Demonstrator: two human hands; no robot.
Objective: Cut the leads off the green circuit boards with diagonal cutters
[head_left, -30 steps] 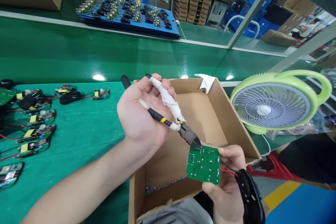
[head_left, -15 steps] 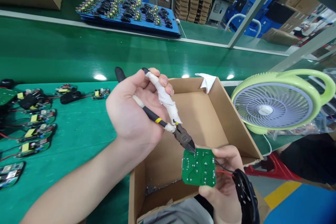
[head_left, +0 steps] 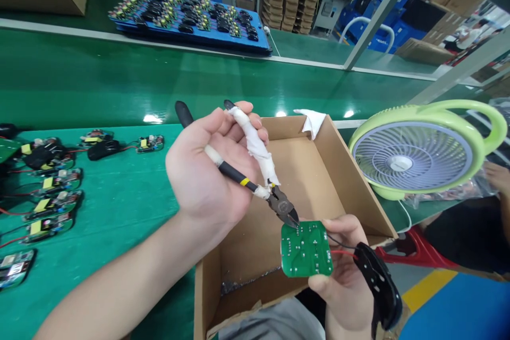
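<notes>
My left hand [head_left: 215, 170] is closed around the handles of the diagonal cutters [head_left: 282, 206]; one handle is wrapped in white tape, the other is black with a yellow band. The cutter tips meet the upper edge of a green circuit board [head_left: 306, 249], whose solder side faces me. Between thumb and fingers, my right hand [head_left: 346, 271] grips the board by its right part. A black and a red wire lead from the board to a black plastic part [head_left: 378, 284] hanging beside my right hand. Beneath both hands is an open cardboard box [head_left: 334, 186], with small metallic clippings along its inner near edge.
Wired circuit boards [head_left: 53, 204] lie on the green mat [head_left: 119, 186] at left. A blue tray [head_left: 255, 45] of boards stands beyond the green bench strip. At right are a green fan [head_left: 410, 154] and part of another person [head_left: 462, 234].
The board and cutters have shifted slightly to the right, with the tips still at the board's upper edge. The black plastic part has swung outward to the right.
</notes>
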